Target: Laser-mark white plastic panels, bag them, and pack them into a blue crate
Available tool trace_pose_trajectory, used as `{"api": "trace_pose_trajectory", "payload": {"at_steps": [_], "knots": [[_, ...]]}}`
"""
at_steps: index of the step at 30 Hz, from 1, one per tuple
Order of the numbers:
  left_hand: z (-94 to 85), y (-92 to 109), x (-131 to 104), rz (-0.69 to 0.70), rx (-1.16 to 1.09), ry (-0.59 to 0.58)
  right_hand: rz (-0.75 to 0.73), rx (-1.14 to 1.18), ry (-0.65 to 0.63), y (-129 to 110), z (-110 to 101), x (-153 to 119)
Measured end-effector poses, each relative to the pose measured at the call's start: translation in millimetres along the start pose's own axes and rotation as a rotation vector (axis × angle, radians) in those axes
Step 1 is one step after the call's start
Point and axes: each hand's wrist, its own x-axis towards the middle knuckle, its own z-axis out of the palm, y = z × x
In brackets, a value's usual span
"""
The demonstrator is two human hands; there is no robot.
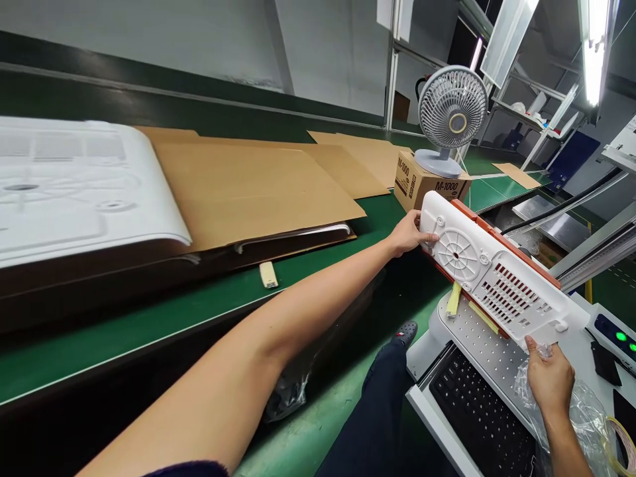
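A long white plastic panel (514,291) with a round spoked pattern and rows of slots is tilted over the perforated top of a workstation. Its upper left end is gripped by my left hand (410,234), thumb on the face. My right hand (550,379) pinches its lower right end, with crumpled clear plastic film (586,414) around the fingers. Along the panel's far and near edges shows a red-orange part (531,255). Yellow strips (454,299) lie just under the panel's near edge.
Large white panels (89,192) and cardboard sheets (248,182) lie stacked on the green bench at left, beside a small cream block (268,274). A fan (452,109) stands on a carton (431,189) beyond my left hand. A keyboard (484,414) sits below the perforated top.
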Motion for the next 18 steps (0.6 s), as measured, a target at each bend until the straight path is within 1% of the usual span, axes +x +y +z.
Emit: {"api": "trace_pose_trajectory", "payload": {"at_steps": [3, 5, 8, 13, 16, 18], "knots": [[7.2, -2.1, 3.8, 0.009, -0.005, 0.017, 0.025, 0.027, -0.013, 0.5, -1.7, 4.9], [9.0, -2.4, 6.5, -0.005, 0.007, 0.018, 0.035, 0.05, -0.018, -1.8, -2.0, 8.1], [8.0, 0.6, 8.7, -0.018, 0.001, 0.007, 0.046, 0.093, -0.028, -3.8, 1.2, 11.6], [5.4, 9.1, 11.0, -0.001, 0.002, 0.018, 0.095, 0.128, -0.071, -0.1, 12.9, 16.6], [5.4, 8.6, 11.2, 0.006, 0.028, 0.005, 0.088, 0.149, -0.061, 2.3, 15.4, 19.8], [6.6, 6.4, 10.3, -0.01, 0.04, 0.017, 0.079, 0.154, -0.046, 3.3, 14.1, 21.7]]}}
